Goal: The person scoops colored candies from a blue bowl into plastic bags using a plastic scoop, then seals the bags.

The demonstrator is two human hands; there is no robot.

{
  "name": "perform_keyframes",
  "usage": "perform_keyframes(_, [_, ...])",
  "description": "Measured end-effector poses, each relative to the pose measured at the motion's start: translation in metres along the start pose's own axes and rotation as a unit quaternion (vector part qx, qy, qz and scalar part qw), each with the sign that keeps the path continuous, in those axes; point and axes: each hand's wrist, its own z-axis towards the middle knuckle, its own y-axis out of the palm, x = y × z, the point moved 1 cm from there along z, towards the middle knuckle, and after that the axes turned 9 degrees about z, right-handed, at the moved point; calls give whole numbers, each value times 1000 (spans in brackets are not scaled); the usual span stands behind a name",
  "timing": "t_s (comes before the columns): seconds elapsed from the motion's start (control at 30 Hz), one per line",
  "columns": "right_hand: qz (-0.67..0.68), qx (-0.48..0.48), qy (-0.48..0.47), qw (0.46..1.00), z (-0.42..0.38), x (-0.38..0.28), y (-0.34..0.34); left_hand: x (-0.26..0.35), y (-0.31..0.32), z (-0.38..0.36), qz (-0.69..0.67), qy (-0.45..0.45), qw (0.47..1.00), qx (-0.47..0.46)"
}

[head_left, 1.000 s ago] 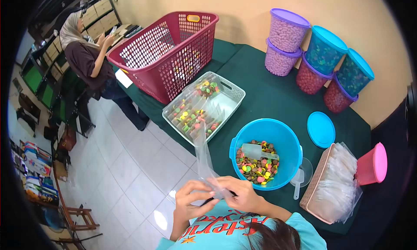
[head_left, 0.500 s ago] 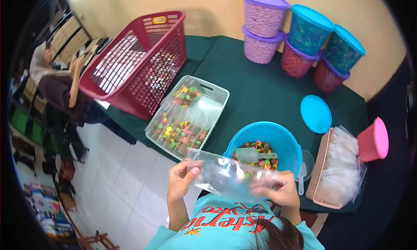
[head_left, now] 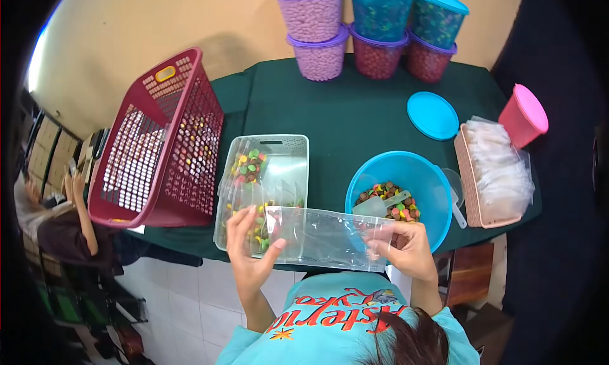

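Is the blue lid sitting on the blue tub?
No, the blue lid lies flat on the green tablecloth, apart from the open blue tub, which shows candies and a scoop inside.

A clear plastic bag [head_left: 323, 238] is held stretched sideways between the left hand [head_left: 250, 251] and the right hand [head_left: 406, 251], each pinching one end. Just beyond the right hand, a blue tub [head_left: 415, 174] of coloured candies with a scoop [head_left: 379, 204] is seen. Beyond the left hand, a white tray [head_left: 285, 152] of filled packets is set, with a red basket [head_left: 158, 143] to its left.
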Motion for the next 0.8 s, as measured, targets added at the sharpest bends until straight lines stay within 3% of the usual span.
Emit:
perform_keyframes(0.03, [0,13,-1,1000,-2,4,4,8,-3,1,159,108,981,-10])
perform_keyframes(0.07, [0,19,6,1000,-5,8,8,14,-5,-1,311,215,926,-16])
perform_keyframes(0.1, [1,24,15,1000,-7,12,13,19,-3,-2,306,213,927,-25])
perform_keyframes(0.17, [-24,34,24,999,-12,16,21,27,15,-7,259,242,918,-178])
perform_keyframes(0.2, [-47,32,24,998,-15,18,26,26,21,-7,256,244,917,-182])
perform_keyframes(0.27, [-66,33,8,997,-21,25,32,19,33,-8,310,250,864,-308])
perform_keyframes(0.37, [-127,42,7,991,-25,21,35,9,35,-9,300,265,845,-353])
perform_keyframes(0.53, [-129,23,27,991,-25,13,32,11,41,-10,259,214,871,-358])
perform_keyframes(0.63, [-128,-44,60,989,-14,-7,19,6,40,-9,217,183,900,-330])
perform_keyframes(0.7, [-132,-65,6,989,2,-15,-6,5,34,-9,216,176,924,-260])
perform_keyframes(0.8, [-333,-28,-50,941,47,-19,-40,5,26,-15,217,171,941,-195])
